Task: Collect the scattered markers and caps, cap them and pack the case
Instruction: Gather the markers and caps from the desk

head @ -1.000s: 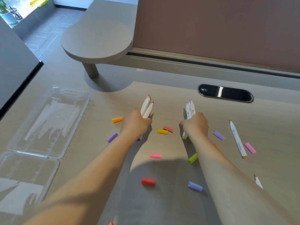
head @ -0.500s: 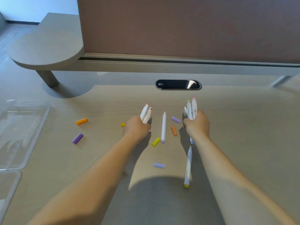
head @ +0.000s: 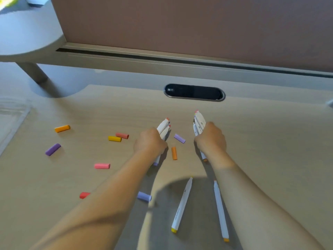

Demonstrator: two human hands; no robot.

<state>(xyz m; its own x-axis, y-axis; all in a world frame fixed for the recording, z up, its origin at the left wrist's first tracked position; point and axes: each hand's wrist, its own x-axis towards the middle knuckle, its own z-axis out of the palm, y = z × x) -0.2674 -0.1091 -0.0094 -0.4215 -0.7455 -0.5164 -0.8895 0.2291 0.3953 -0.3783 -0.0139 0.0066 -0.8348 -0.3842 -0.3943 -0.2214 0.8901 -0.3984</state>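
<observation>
At mid-frame the left hand [head: 150,143] and right hand [head: 210,139] each clench a bundle of slim white uncapped markers [head: 199,123], stubby matte caps [head: 173,153] strewn between and left on the wood-grain desk [head: 270,141].

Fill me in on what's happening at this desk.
A person is gathering uncapped markers. The left hand grips a small bunch, the right hand a larger one. Two markers still lie on the desk, with loose caps scattered around. Nothing is capped yet.
</observation>
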